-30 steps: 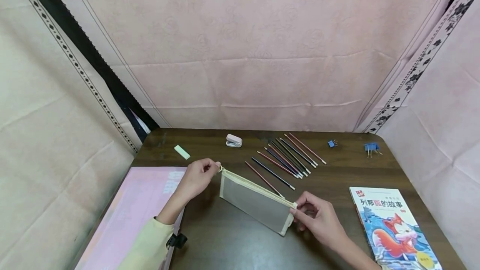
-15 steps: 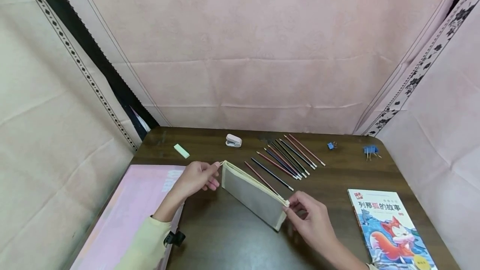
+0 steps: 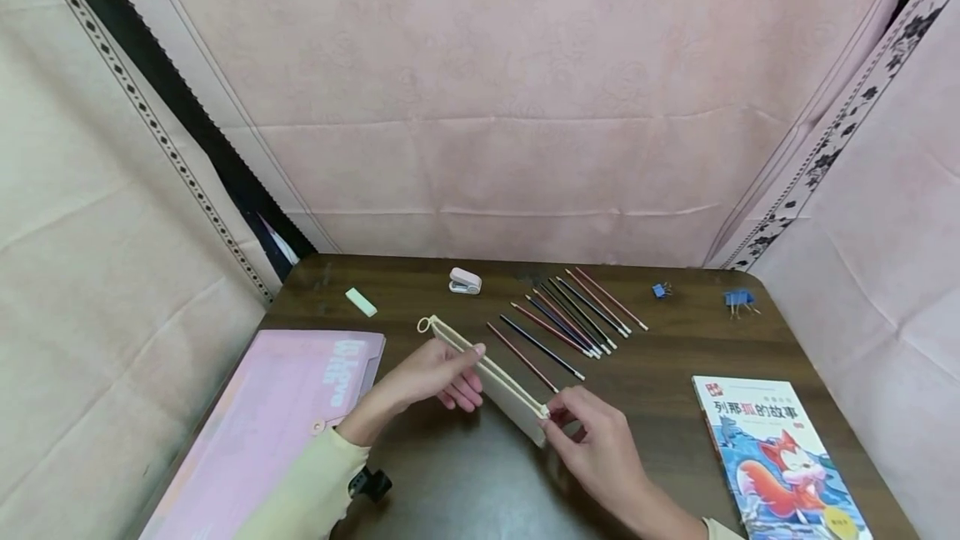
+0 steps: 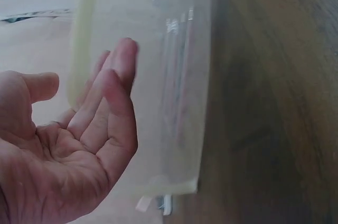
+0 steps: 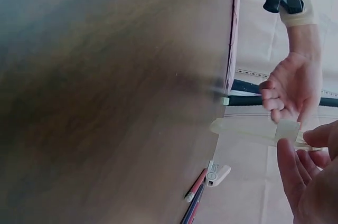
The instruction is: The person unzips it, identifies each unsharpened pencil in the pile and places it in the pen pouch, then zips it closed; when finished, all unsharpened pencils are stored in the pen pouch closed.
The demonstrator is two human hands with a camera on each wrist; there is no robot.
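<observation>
A translucent zip pouch (image 3: pixel 517 407) with cream edging is held above the table, slanting down toward the right hand. Thumb and fingers of my right hand (image 3: pixel 596 448) pinch its near top corner, by the end of the zipper. My left hand (image 3: pixel 431 377) is beside the pouch's far half, thumb reaching across the top edge in the head view. In the left wrist view the left hand's fingers (image 4: pixel 119 113) are extended and gently bent, overlapping the pouch's side. A ring pull (image 3: pixel 423 324) sticks out from the far end, free of both hands.
Several pencils (image 3: pixel 573 315) lie in a slanted group behind the pouch. Farther back are a white mini stapler (image 3: pixel 465 281), a pale green eraser-like block (image 3: pixel 362 302) and blue binder clips (image 3: pixel 738 298). A pink folder (image 3: pixel 300 407) lies left, a picture book (image 3: pixel 783 457) right.
My left hand has let go of the ring at the pouch's far end and moved right, along its side. The right hand, still pinching the corner, has drawn left, and the pouch has turned more edge-on.
</observation>
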